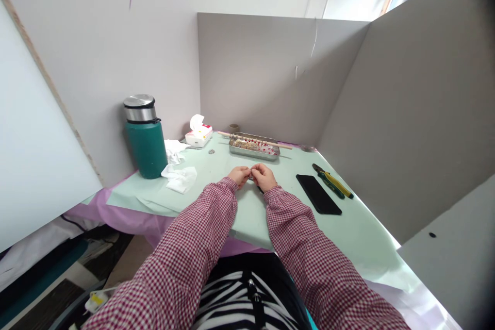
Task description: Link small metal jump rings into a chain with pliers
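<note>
Above the middle of the table, my left hand [240, 176] and my right hand [264, 177] meet at their fingertips, both pinched closed. A small shiny bit shows between them, too small to name. A dark, thin thing [260, 190] sticks out below my right hand; most of it is hidden. Beyond the hands stands a metal tray [253, 154] holding red, white and tan small pieces. A wooden stick [284, 146] lies across the tray, with small things hanging along it.
A black phone [319, 194] and pliers with green and yellow handles [333, 181] lie at the right. At the left stand a green flask [146, 149] and a tissue pack [199, 135], with crumpled tissues [180, 179] nearby. Grey panels [278, 77] enclose the table.
</note>
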A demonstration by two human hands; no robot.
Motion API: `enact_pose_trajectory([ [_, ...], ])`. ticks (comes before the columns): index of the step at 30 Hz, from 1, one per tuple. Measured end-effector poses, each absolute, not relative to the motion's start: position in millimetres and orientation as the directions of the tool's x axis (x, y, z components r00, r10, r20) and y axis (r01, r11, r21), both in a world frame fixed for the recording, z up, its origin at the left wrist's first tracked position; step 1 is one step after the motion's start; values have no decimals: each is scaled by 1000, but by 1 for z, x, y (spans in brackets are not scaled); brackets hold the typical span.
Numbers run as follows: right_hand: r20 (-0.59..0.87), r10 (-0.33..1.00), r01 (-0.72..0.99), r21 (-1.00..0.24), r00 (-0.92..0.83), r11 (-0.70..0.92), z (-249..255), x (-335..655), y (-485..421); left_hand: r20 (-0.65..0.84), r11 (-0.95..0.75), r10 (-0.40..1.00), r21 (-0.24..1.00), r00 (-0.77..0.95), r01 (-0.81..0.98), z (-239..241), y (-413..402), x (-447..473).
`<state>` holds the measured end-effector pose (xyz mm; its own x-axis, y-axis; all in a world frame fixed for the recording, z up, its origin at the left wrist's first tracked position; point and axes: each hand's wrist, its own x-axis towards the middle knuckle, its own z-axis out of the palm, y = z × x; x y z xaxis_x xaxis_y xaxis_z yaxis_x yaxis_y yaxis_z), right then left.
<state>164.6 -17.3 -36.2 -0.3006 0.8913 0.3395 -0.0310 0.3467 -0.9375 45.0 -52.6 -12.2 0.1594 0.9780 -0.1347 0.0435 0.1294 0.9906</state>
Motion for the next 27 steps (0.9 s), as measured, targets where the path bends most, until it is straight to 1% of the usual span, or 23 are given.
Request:
enact_pose_trajectory([
  [7,314,909,-14,-946,-275,323,-37,165,-16,-104,96,988,993,118,76,-12,-54,49],
  [15,326,902,-34,-943,-284,330,-35,165,-18,-110,102,986,992,128,68,-12,-53,48],
  [20,330,896,-41,-942,-299,333,-35,166,-18,-142,137,977,990,158,45,-11,-53,46],
  [23,321,900,-40,-945,-294,324,-36,166,-17,-140,134,981,990,137,54,-10,-54,47],
  [27,311,914,-19,-948,-261,317,-39,164,-14,-100,90,991,990,91,109,-11,-54,50],
])
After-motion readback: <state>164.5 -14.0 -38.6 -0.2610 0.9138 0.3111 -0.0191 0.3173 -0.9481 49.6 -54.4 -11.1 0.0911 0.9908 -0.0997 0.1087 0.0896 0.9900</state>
